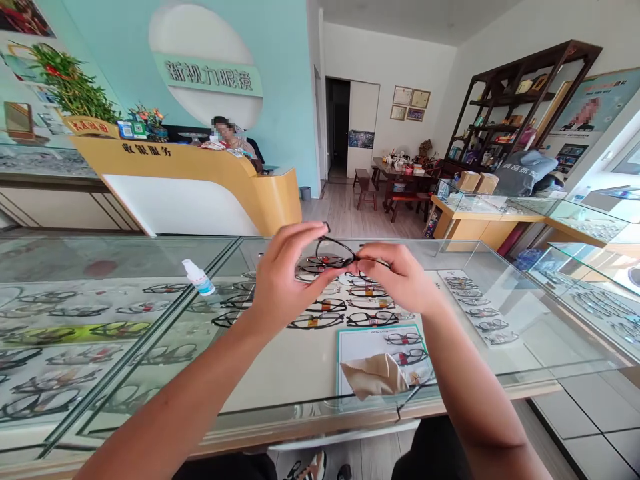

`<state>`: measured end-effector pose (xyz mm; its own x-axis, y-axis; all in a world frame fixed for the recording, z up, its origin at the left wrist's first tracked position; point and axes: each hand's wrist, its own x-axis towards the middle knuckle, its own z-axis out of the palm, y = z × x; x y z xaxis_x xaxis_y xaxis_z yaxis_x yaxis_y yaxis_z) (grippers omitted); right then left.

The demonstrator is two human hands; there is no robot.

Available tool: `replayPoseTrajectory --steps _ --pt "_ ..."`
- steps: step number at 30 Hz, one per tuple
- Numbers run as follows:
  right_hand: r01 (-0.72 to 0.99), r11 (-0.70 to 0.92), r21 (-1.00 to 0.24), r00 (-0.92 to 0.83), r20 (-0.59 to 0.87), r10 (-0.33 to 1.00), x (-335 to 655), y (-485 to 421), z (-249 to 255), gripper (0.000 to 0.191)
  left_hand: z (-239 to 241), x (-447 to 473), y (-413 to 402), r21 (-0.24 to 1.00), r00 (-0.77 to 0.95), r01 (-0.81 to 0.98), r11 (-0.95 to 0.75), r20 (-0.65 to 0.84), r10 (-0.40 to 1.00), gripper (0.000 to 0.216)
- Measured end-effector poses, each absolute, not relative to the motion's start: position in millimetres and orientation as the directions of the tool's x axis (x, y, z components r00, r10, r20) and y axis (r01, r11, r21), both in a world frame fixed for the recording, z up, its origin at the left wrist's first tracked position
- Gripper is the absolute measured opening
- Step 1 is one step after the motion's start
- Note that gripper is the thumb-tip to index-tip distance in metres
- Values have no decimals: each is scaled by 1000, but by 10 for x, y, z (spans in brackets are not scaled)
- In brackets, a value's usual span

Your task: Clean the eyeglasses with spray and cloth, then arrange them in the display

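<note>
Eyeglasses: a black-rimmed pair with clear lenses (340,241), held up between both hands above the glass-topped display counter (280,363).
Left hand: palm turned inward (287,270), fingers arched forward to a dark temple tip, thumb stretched beneath the near lens; they grip the frame between them.
Right hand: knuckles up (400,275), fingers curled, thumb and forefinger pinching the frame near its bridge.
Forearms: bare, slanting in from the lower corners and converging at the frame.
Cloth: beige, crumpled fabric (377,377), on the counter below the right hand.
Bottle: small white plastic spray bottle with blue label (200,279), on the glass left of the left hand.
Display: rows of dark-framed spectacles (370,319) under the glass.
</note>
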<state>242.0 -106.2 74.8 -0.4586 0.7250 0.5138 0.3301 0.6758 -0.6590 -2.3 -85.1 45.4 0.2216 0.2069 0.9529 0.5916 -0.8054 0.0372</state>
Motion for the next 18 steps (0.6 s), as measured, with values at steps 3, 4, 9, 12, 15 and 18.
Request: replayPoseTrajectory --steps 3,4,9,12,15,18 --pt "481 778 -405 -292 762 578 2445 -1157 1039 29 825 -23 -810 17 107 612 -791 989 104 65" --pt "524 777 -349 -236 817 526 2444 -1183 1103 40 921 -25 -794 28 55 611 -791 995 78 67" --pt "571 768 -292 -55 919 390 2315 -1197 1153 58 1088 -63 -708 183 -194 545 -818 977 89 72" --pt "587 767 -260 -42 936 350 2194 -1140 1087 53 1036 -109 -667 235 -250 462 -855 960 128 72" --pt "614 757 -225 -18 954 299 2125 -1093 1041 45 980 -137 -650 285 -252 414 -864 948 193 71" --pt "632 738 -237 8 954 299 2121 -1068 1011 43 945 -129 -646 320 -246 436 -841 941 231 69"
